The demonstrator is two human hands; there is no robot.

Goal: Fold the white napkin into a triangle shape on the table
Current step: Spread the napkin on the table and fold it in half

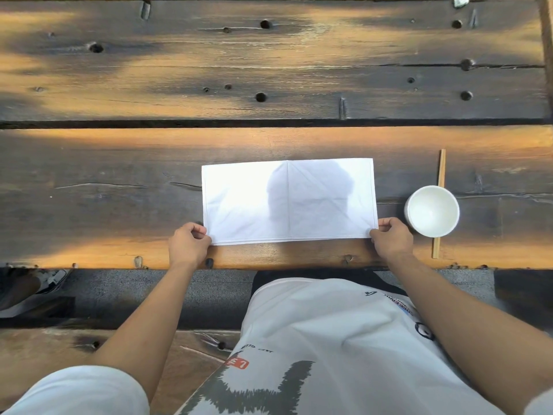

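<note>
Lying flat as a rectangle on the near plank of the wooden table (119,181), the white napkin (288,202) has its 2 near corners pinched, the left hand (189,244) grasping one, the right hand (392,238) the other, beside a white bowl (432,211) and chopsticks (439,205).

A single head-worn view looks steeply down and forward from above the person's own torso. The plank surface (269,85) fills the picture from 9 through 12 to 3 o'clock, its near edge close below; the person's lap and forearms occupy 6 o'clock.
</note>
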